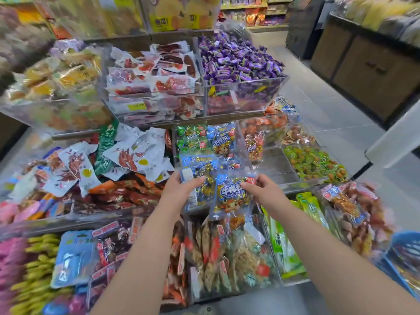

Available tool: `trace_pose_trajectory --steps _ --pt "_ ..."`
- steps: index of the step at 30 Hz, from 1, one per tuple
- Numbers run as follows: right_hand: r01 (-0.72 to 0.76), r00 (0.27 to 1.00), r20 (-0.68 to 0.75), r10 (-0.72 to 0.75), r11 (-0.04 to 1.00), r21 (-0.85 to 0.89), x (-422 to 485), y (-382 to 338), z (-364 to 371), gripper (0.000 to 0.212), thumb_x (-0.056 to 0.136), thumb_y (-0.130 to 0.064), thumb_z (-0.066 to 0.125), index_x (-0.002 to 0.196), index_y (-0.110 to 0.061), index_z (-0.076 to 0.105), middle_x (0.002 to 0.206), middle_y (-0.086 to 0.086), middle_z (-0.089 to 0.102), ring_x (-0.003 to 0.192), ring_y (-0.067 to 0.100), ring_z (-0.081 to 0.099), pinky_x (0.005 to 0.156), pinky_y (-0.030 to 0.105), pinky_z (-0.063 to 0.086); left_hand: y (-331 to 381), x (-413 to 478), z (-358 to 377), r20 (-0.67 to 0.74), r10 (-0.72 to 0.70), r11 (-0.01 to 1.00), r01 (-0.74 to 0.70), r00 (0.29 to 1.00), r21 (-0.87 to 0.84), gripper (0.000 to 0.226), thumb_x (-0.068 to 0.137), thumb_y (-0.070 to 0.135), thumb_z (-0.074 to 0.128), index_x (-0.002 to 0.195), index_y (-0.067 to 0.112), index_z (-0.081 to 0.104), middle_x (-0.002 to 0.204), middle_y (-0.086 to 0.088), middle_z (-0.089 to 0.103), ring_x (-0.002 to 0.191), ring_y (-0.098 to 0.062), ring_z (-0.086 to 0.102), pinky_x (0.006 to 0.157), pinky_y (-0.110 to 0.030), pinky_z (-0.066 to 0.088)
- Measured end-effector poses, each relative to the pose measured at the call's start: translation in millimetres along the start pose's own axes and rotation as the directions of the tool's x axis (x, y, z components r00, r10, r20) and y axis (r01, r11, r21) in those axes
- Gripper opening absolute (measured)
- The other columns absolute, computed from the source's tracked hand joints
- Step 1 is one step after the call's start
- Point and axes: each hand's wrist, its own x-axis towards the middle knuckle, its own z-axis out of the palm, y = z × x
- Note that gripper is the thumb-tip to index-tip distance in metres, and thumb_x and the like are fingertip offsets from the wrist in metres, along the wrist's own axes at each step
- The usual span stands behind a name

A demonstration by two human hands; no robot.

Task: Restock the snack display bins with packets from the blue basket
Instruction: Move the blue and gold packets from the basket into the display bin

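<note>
My left hand (181, 185) grips the upper left of a clear blue packet of gold-wrapped sweets (201, 189). My right hand (261, 189) pinches the top right corner of a second blue packet with a cartoon cow (230, 196), which overlaps the first. Both packets hang over the front of a clear middle-tier bin (179, 142) that holds more blue and green packets of the same kind. The blue basket (406, 244) shows only partly at the right edge, with packets inside.
Clear tiered bins surround my hands: white and red packets (136, 153) to the left, purple sweets (238, 60) above, green sweets (316, 162) to the right, mixed bags (227, 253) below. A tiled aisle and dark wooden cabinets (368, 71) lie to the right.
</note>
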Motion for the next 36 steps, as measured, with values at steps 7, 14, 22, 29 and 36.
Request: trace_pose_trajectory --steps 7,14,22,29,36 --pt "0.066 0.958 -0.276 -0.085 0.995 -0.079 57.7 -45.7 -8.4 0.031 0.075 -0.036 0.077 0.071 -0.020 0.051 0.068 -0.003 0.053 0.062 0.012 0.048 0.061 0.028 0.040 28.2 42.5 -22.2 -0.056 0.097 0.995 -0.095 0.994 0.034 0.036 0.075 0.022 0.080 0.104 0.028 0.059 0.101 0.005 0.067 0.095 -0.014 0.064 0.079 -0.034 0.050" --pt "0.125 0.932 -0.279 -0.231 0.928 -0.352 134.9 -72.3 5.8 0.028 0.077 -0.039 0.074 0.082 -0.022 0.053 0.077 -0.005 0.058 0.075 0.017 0.054 0.070 0.031 0.043 35.3 62.9 -20.6 -0.174 0.139 0.990 -0.143 0.975 -0.010 0.030 0.076 0.024 0.080 0.095 0.030 0.058 0.096 0.007 0.067 0.087 -0.009 0.065 0.066 -0.024 0.046" --pt "0.109 0.901 -0.360 -0.241 0.930 -0.351 182.3 -83.2 10.8 0.032 0.083 -0.042 0.068 0.092 -0.016 0.053 0.084 -0.003 0.058 0.078 0.016 0.050 0.063 0.022 0.032 40.2 79.5 -16.1 -0.183 0.140 0.989 -0.144 0.973 -0.009 0.046 0.069 0.026 0.083 0.109 0.027 0.060 0.100 0.006 0.069 0.092 -0.013 0.066 0.072 -0.024 0.049" --pt "0.074 0.990 -0.038 -0.135 0.732 -0.677 180.5 -67.4 29.1 0.037 0.088 -0.027 0.065 0.117 -0.009 0.052 0.105 0.012 0.063 0.101 0.031 0.058 0.076 0.031 0.042 39.1 99.7 -1.4 -0.154 0.127 0.992 -0.126 0.980 0.018 0.035 0.073 0.026 0.081 0.101 0.031 0.061 0.085 0.018 0.068 0.082 -0.002 0.065 0.070 -0.025 0.046" --pt "0.157 0.965 0.013 -0.263 0.535 -0.830 186.8 -68.5 36.6 0.075 0.089 -0.001 0.057 0.149 -0.014 0.012 0.153 0.019 0.017 0.111 0.039 0.055 0.081 0.038 0.047 34.2 111.5 0.9 -0.112 0.081 0.996 -0.075 0.990 0.054 0.033 0.073 0.023 0.082 0.094 0.036 0.060 0.091 0.015 0.071 0.086 -0.005 0.068 0.077 -0.032 0.052"
